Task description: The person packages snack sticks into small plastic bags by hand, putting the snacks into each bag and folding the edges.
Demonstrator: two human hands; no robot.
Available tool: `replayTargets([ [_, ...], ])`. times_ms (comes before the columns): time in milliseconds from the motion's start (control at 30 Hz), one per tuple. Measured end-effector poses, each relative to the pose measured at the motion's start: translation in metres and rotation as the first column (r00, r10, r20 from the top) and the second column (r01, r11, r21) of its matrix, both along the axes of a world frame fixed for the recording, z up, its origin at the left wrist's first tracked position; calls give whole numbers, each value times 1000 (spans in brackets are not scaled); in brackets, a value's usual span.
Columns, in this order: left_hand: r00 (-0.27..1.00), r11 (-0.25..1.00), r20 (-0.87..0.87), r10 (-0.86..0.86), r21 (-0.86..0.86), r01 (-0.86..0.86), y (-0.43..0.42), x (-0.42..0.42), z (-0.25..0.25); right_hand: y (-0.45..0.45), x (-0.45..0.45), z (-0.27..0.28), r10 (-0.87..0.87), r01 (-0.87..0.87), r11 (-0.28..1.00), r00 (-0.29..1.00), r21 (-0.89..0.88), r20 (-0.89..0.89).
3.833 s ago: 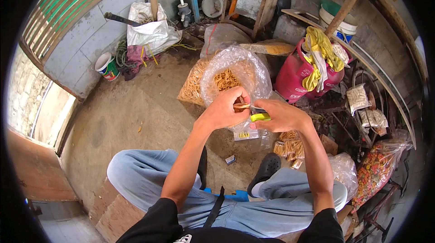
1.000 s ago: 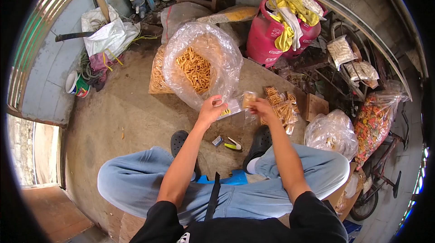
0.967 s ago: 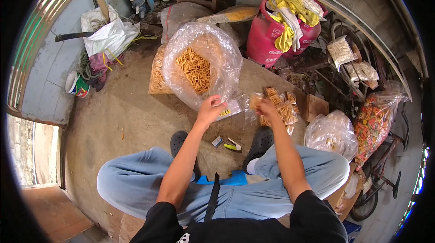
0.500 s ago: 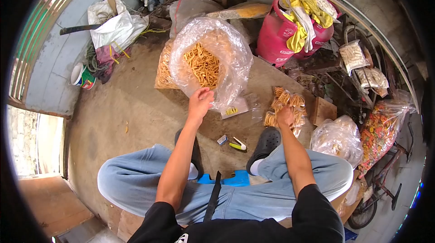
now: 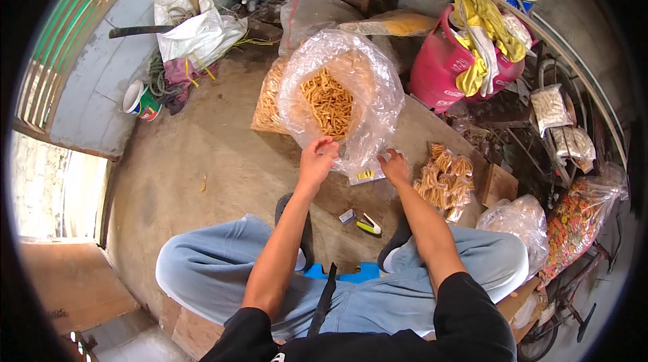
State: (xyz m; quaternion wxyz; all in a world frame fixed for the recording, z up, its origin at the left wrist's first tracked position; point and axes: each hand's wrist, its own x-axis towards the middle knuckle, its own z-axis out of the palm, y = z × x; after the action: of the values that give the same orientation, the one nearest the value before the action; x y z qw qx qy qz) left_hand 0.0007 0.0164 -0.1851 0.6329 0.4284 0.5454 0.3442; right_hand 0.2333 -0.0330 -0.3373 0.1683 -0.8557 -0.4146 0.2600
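Note:
A large clear plastic bag [image 5: 385, 82] full of brown stick snacks [image 5: 329, 104] stands open on the floor. At its near rim is my left hand [image 5: 318, 161], fingers curled and a little apart; nothing shows in it. My right hand [image 5: 394, 165] hovers beside a flat packet [image 5: 366, 175] with a yellow mark, thumb and forefinger apart and nothing visible between them. Small filled packets [image 5: 445, 183] lie in a pile right of that hand. A green-and-white stapler [image 5: 368, 225] and a small blue box [image 5: 347, 216] rest on the floor between my shoes.
Pink gas cylinders [image 5: 439, 65] draped with yellow cloth stand at the back right. A clear bag [image 5: 516, 227], a bag of colourful snacks [image 5: 574, 223] and a wooden block [image 5: 499, 186] are at the right. A white sack [image 5: 202, 34] and a small bucket [image 5: 141, 100] stand left.
The stapler was put down on the floor. My right hand carried a small packet to the pile at the right, let it go, and came back left beside the flat packet. The view has shifted.

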Motion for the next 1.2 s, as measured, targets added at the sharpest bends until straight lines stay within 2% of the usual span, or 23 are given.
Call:
replayTargets([
  [67, 1000, 1000, -1, 9, 1, -9, 0, -4, -4, 6, -7, 6, 57, -54, 995, 998, -90, 36],
  [167, 1000, 1000, 14, 18, 8, -18, -2, -9, -6, 11, -9, -12, 154, -143, 981, 985, -133, 78],
  [300, 1000, 1000, -7, 13, -17, -14, -1, -12, -6, 7, -6, -22, 142, -136, 982, 989, -134, 40],
  [367, 1000, 1000, -8, 6, -15, -7, -1, -12, -5, 6, -1, -37, 87, -87, 996, 996, 12, -2],
  [400, 1000, 1000, -10, 0, -12, -1, -1, -12, -3, 5, 3, -42, 87, -86, 996, 996, 13, 0],
  [467, 1000, 1000, -11, -4, -12, 4, -1, -11, 2, 4, 10, -51, 7, 28, 988, 974, 152, -228],
  [600, 1000, 1000, -9, -20, 1, 20, -4, -9, 8, -3, 19, -67, -55, 103, 971, 975, 216, -215],
  [667, 1000, 1000, 0, -23, 9, 23, -4, -8, 7, -6, 29, -73, -117, 112, 993, 970, -36, -215],
  [800, 1000, 999, -10, -29, 18, 30, -10, -6, 11, -26, 29, -54, -21, -4, 985, 990, -170, -142],
  [867, 999, 999, -13, -37, 20, 38, -12, -7, 12, -38, 30, -66, 88, -87, 996, 996, -25, 20],
  [900, 999, 999, -15, -41, 20, 41, -12, -8, 12, -41, 28, -61, 86, -86, 996, 996, -21, 18],
  [967, 999, 998, -12, -49, 28, 49, -12, -10, 10, -47, 22, -46, -93, 93, 995, 996, -20, -12],
  [1200, 997, 998, -52, -49, 35, 50, -12, -9, 23, -48, 24, -55, -229, 233, 958, 972, 166, -45],
])
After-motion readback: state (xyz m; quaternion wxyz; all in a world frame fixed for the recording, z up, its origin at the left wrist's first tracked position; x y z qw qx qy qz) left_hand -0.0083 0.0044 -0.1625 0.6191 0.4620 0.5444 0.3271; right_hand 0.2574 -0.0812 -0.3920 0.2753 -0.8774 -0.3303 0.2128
